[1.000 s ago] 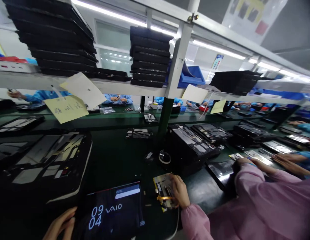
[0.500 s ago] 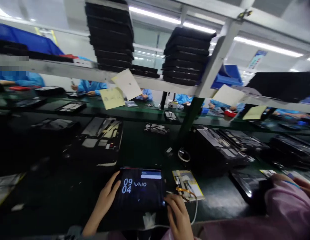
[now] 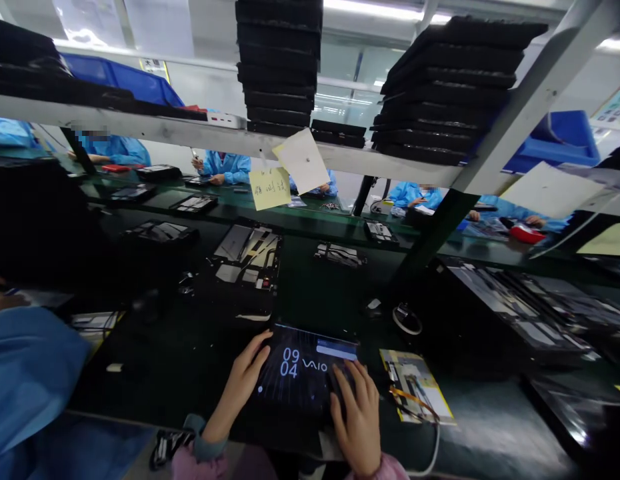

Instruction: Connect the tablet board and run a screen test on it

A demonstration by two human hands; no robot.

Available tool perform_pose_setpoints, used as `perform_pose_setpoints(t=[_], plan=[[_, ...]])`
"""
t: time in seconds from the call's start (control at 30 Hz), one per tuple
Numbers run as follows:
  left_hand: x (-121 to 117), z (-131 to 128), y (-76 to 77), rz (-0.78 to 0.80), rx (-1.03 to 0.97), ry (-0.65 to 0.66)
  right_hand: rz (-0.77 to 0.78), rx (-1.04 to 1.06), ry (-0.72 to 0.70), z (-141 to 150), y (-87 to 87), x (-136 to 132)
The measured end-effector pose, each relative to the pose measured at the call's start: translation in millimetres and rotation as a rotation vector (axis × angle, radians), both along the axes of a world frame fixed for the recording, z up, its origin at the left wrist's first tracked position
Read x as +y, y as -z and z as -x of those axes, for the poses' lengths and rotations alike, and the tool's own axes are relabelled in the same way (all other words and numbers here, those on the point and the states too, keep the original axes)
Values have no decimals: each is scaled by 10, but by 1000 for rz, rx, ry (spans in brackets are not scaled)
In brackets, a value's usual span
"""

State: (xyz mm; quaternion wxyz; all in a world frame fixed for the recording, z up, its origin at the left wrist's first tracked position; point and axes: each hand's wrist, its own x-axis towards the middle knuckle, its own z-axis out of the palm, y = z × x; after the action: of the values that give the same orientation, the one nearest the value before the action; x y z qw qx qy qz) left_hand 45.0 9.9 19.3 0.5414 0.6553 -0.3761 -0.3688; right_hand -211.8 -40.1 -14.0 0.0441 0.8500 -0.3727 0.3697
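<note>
A tablet (image 3: 303, 397) with a lit screen reading "09 04" and "VAIO" lies before me near the front edge of the dark bench. My left hand (image 3: 246, 375) grips its upper left edge, thumb along the near side and fingers toward the top corner. Over the right part of the screen rests my right hand (image 3: 357, 413), its fingers stretched out and covering that side. A yellow-edged board (image 3: 420, 383) with an orange ribbon cable and a white cord (image 3: 434, 447) lies to the right of my right hand.
Opened tablets (image 3: 255, 250) lie behind, with a tall dark stack of more (image 3: 495, 313) at the right. A co-worker's blue sleeve (image 3: 30, 373) is at the left. A shelf beam (image 3: 210, 143) carries black trays (image 3: 280, 73); a slanted post (image 3: 430, 233) stands at the right.
The view has turned left, so everything sits farther right. My right hand has moved from the tablet's lower right corner up onto its screen. A blue sleeve has appeared at the left.
</note>
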Motion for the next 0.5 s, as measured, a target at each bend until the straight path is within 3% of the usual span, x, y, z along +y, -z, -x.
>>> perform_pose_setpoints(t=[0.13,0.23,0.33,0.5], plan=[[16,72,-184,33,250,-70,-10,-142,2,8,11,-26],[-31,169,-253,-88,476,-153,-8,-174,3,17,8,-53],[-130,252,-220,-185,650,-168,-13,-193,5,25,1,-139],[-274,271,-99,-106,753,-84,-70,-227,29,72,-84,-351]])
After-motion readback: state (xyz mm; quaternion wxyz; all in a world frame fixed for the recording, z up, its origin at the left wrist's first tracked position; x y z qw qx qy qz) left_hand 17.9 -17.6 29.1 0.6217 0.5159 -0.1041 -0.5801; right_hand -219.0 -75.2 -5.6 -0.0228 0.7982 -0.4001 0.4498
